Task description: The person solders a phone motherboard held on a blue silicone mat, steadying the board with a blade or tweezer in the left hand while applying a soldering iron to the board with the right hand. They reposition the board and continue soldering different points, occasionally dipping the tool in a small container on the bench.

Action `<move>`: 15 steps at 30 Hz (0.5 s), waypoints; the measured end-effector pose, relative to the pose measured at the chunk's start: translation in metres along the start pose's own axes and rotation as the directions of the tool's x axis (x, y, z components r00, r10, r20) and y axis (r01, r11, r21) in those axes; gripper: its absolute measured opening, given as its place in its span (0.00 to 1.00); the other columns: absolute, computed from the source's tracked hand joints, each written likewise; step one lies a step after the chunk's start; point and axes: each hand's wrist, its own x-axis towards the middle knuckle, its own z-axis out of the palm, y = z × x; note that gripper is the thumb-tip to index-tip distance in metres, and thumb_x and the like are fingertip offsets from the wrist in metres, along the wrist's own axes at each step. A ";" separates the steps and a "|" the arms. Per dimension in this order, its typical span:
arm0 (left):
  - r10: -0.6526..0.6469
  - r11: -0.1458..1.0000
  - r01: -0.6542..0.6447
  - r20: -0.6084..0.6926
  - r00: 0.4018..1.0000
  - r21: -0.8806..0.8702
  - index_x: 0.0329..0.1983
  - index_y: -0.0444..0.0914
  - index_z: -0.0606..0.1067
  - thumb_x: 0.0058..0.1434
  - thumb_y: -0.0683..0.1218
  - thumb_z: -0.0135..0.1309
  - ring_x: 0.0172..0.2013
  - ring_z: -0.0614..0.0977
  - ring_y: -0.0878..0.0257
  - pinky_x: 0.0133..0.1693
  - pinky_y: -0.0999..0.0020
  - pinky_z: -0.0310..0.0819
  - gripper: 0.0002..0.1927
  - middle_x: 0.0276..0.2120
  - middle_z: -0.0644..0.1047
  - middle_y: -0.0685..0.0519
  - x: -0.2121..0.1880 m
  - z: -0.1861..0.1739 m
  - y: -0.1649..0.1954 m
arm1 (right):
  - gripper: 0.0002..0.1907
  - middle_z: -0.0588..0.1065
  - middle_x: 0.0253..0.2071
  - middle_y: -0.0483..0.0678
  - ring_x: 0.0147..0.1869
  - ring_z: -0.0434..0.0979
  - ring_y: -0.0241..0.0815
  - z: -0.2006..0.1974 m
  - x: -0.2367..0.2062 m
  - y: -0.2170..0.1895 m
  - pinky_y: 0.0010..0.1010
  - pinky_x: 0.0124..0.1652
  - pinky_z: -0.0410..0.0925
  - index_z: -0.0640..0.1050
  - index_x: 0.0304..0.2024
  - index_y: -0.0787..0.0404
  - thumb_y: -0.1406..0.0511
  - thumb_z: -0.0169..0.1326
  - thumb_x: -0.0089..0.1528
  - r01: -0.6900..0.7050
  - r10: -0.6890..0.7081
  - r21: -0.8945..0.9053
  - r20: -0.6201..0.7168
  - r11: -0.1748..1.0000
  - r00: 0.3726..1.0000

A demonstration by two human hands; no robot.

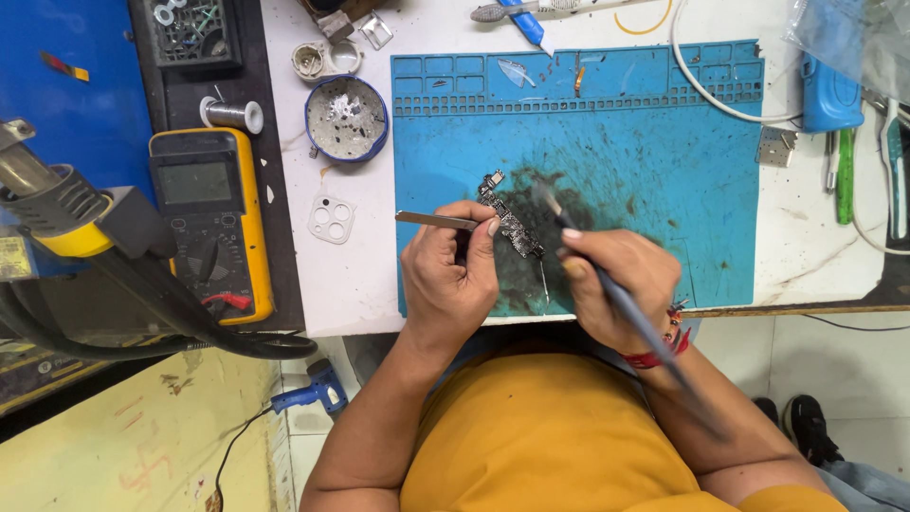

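Small circuit board laid on blue work mat, over dark sooty patch — work judged mid-way, board not yet lifted off. Left hand grip clamped on tweezers, tips held at board edge. Right hand grip closed round soldering iron, tip poised just above board. Nearby on tabletop: yellow multimeter, solder spool, round flux tin, camera bezel — none seen blocking hands.

Head camera looks steeply down, close over the workbench.
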 end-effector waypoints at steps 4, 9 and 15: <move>0.038 0.999 -0.038 -0.001 0.999 -0.014 0.44 0.35 0.76 0.69 0.38 0.57 0.28 0.81 0.66 0.32 0.71 0.74 0.03 0.32 0.80 0.51 0.001 -0.001 0.001 | 0.19 0.78 0.38 0.54 0.38 0.80 0.53 0.006 0.013 -0.010 0.39 0.38 0.72 0.77 0.48 0.64 0.64 0.68 0.58 -0.002 0.022 -0.140 0.137 0.990 0.990; 0.088 0.995 -0.088 -0.005 0.996 0.054 0.43 0.35 0.76 0.68 0.38 0.58 0.27 0.81 0.62 0.31 0.69 0.75 0.04 0.32 0.80 0.51 -0.001 0.001 0.002 | 0.19 0.78 0.40 0.52 0.42 0.79 0.53 0.009 0.023 -0.017 0.40 0.40 0.71 0.77 0.49 0.61 0.68 0.67 0.57 -0.034 0.073 -0.203 0.185 0.979 0.980; 0.128 0.985 -0.128 0.013 0.992 0.113 0.42 0.36 0.75 0.67 0.38 0.58 0.26 0.80 0.60 0.29 0.67 0.73 0.04 0.34 0.81 0.51 0.000 0.001 0.001 | 0.20 0.77 0.43 0.53 0.44 0.79 0.55 0.010 0.019 -0.014 0.41 0.44 0.71 0.75 0.53 0.64 0.70 0.66 0.61 -0.051 0.071 -0.258 0.068 0.965 0.995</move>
